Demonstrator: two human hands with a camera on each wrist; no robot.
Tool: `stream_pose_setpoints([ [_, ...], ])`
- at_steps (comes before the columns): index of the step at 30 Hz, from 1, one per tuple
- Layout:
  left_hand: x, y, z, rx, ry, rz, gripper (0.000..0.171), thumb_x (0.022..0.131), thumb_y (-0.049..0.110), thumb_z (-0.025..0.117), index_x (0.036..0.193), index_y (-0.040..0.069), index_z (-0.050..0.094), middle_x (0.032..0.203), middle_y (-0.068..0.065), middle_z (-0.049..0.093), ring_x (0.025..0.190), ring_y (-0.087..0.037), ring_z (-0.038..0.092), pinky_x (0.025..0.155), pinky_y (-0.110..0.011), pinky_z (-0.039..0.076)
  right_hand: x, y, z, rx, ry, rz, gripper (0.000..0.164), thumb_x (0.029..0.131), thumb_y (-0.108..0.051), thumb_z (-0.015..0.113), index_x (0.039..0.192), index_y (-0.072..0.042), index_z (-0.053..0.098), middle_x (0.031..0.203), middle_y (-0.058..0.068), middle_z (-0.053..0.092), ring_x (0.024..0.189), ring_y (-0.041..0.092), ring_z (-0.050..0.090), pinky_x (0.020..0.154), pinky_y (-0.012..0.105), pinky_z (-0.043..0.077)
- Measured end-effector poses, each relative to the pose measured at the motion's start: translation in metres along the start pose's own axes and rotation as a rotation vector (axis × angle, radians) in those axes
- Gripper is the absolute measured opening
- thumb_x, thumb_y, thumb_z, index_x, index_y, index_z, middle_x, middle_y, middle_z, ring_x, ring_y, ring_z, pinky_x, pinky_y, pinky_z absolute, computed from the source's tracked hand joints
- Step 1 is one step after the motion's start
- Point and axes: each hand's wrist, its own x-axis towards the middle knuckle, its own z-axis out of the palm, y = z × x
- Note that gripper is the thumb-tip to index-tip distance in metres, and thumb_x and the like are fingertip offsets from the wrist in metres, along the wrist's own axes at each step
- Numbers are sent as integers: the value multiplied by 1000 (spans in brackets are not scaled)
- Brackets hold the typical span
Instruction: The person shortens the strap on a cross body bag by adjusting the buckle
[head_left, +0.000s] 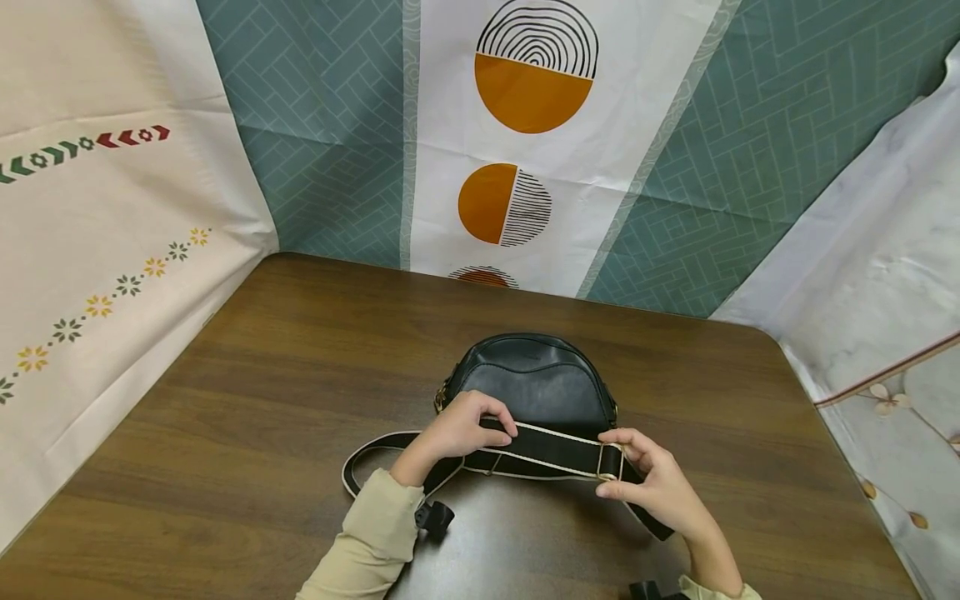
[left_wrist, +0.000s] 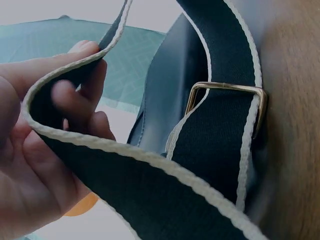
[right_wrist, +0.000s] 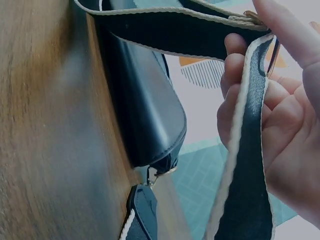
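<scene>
A black half-moon handbag (head_left: 536,383) stands on the wooden table in the head view. In front of it, a black webbing strap (head_left: 555,450) with cream edges stretches between the two hands. My left hand (head_left: 465,425) holds the strap, which bends around its fingers in the left wrist view. At the strap's other end, my right hand (head_left: 656,483) pinches it at a gold slider buckle (head_left: 600,461), thumb below and fingers above. A second gold rectangular ring (left_wrist: 225,86) sits on a lower strap length in the left wrist view.
A loop of strap lies on the table (head_left: 225,400) left of the bag. The bag's right strap end (right_wrist: 145,205) hangs from a metal clip near the table. Patterned cloths (head_left: 322,133) surround the table at the back and sides.
</scene>
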Motion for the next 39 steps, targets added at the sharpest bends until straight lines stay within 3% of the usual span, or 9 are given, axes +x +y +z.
stream_pose_setpoints([
  [5,-1,0,1,84,22,-29,6,74,2,68,74,8,68,76,4,64,80,-12,54,72,-24,42,2,-1,4,-69,-5,6,51,68,8,71,114,8,49,98,11,63,85,7,58,78,16,41],
  [9,0,2,3,108,32,-49,6,74,1,69,74,7,68,71,4,62,66,-9,51,62,-23,42,3,0,9,-75,-19,-19,50,70,8,69,116,11,49,112,12,58,101,5,53,85,14,37],
  [13,1,3,6,102,37,-38,6,73,0,70,75,4,67,64,4,59,57,-6,49,55,-21,42,5,3,12,-14,-41,-69,48,73,12,64,118,13,47,122,-1,53,111,7,48,89,15,33],
  [16,2,5,8,101,35,-31,7,72,0,71,75,4,66,65,4,58,60,-7,52,58,-21,43,7,4,14,74,-71,-112,47,76,17,58,121,12,44,123,-2,51,108,11,51,86,17,38],
  [20,4,7,13,44,4,-18,10,71,1,72,79,2,66,72,-2,62,67,-12,55,64,-22,45,9,4,17,153,-90,-109,48,80,19,51,126,8,42,113,5,58,95,12,58,74,20,46],
  [27,6,11,22,-54,-66,99,33,66,11,78,93,-1,64,88,-11,63,82,-25,57,76,-28,46,9,6,18,253,-106,-40,49,82,17,48,129,12,33,102,7,62,86,11,61,67,23,49],
  [33,9,15,31,-87,-69,153,43,64,13,81,100,-1,61,96,-11,61,87,-24,55,80,-30,45,10,6,20,402,-141,-58,52,82,19,46,129,2,30,102,7,61,83,14,61,64,26,50],
  [36,10,15,35,-120,-73,160,44,63,13,80,101,2,61,98,-8,60,88,-24,54,82,-28,44,11,6,21,458,-160,-86,50,81,22,44,124,3,27,102,9,60,82,16,61,61,27,50],
  [39,11,16,38,-148,-82,178,44,64,12,80,103,3,62,101,-7,60,91,-23,55,84,-27,43,11,6,22,477,-165,-51,46,81,22,45,119,7,24,99,8,61,80,16,61,60,27,50],
])
